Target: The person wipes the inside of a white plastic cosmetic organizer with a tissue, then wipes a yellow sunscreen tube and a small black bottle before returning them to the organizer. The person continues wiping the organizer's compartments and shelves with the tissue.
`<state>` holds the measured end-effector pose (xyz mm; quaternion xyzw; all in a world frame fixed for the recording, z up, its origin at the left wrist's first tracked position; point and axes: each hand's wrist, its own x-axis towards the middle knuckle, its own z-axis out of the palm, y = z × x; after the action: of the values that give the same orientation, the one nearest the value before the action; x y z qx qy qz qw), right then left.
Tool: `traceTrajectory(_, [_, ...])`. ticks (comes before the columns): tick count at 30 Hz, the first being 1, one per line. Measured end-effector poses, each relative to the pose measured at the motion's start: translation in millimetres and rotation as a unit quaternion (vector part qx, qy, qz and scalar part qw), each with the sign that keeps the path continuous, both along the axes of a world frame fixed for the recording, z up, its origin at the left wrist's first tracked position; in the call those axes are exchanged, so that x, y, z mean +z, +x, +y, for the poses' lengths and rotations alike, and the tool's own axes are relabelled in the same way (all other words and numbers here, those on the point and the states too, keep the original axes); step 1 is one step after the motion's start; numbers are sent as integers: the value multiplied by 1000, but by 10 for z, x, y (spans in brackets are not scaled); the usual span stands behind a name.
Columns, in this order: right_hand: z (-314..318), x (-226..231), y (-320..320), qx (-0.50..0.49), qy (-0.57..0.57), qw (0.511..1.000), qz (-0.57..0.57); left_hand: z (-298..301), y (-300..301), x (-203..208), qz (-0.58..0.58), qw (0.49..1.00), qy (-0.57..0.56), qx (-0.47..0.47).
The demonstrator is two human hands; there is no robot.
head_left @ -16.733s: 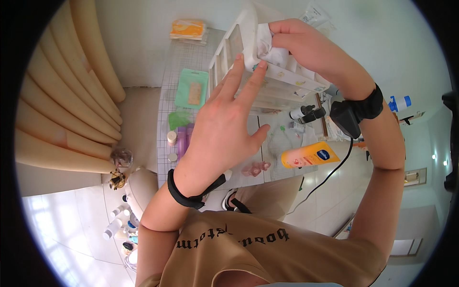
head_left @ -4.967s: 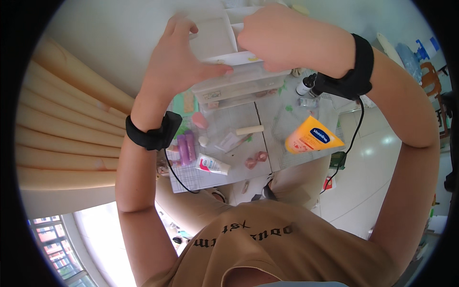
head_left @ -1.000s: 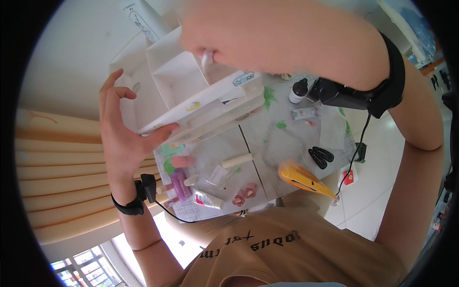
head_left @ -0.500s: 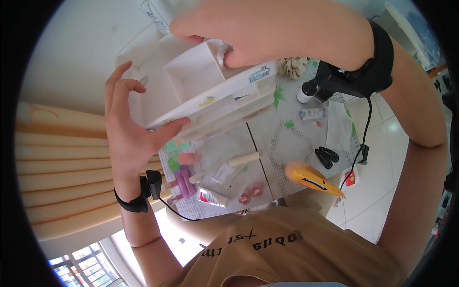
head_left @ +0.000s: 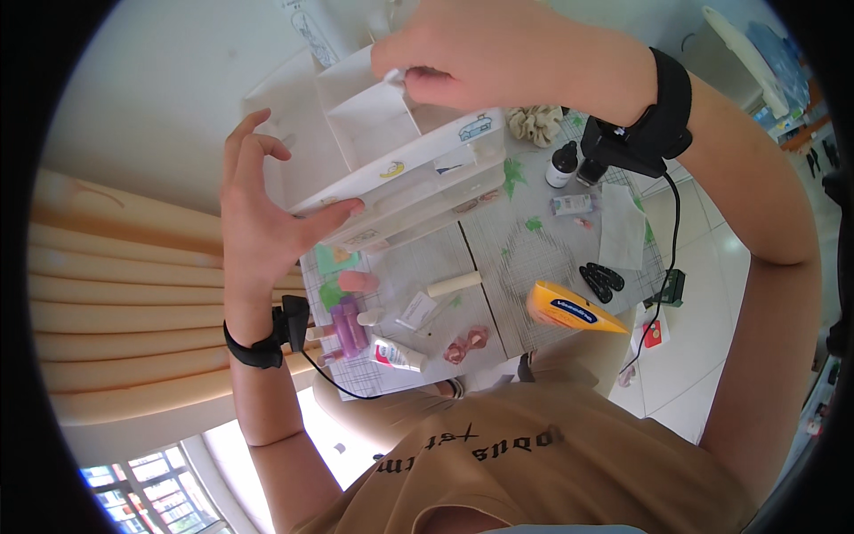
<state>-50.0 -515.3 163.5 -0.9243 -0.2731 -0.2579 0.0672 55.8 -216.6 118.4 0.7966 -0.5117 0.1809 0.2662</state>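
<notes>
A white desktop organizer (head_left: 356, 151) with upper compartments and pale drawers stands at the back of the table. My left hand (head_left: 267, 196) is wrapped around its left front corner, thumb along the front rim and curved fingers over the left compartment. Over the middle divider is my right hand (head_left: 480, 62), its fingers pinched together on a white crumpled wipe (head_left: 395, 76), mostly hidden by the hand. Black straps with small devices circle both wrists.
On the table lie a yellow squeeze bottle (head_left: 569, 307), black hair clips (head_left: 601, 281), a white tube (head_left: 398, 354), purple tubes (head_left: 349, 327), pink scrunchies (head_left: 466, 344), and a dark dropper bottle (head_left: 561, 165). A beige scrunchie (head_left: 534, 125) sits beside the organizer; a curtain (head_left: 133, 303) hangs left.
My right hand has shifted slightly left and up along the organizer. The yellow bottle, rocking and blurred before, now lies still. The whole view has moved a little.
</notes>
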Motion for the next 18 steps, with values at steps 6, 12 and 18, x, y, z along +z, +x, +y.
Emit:
traceTrajectory(6, [-90, 90, 52, 43, 24, 995, 85, -5, 4, 1, -1, 1000, -3, -6])
traceTrajectory(12, [13, 59, 202, 26, -85, 994, 68, -5, 13, -8, 4, 1000, 3, 5])
traceTrajectory(18, [22, 23, 157, -14, -90, 995, 42, 16, -4, -24, 36, 999, -6, 9])
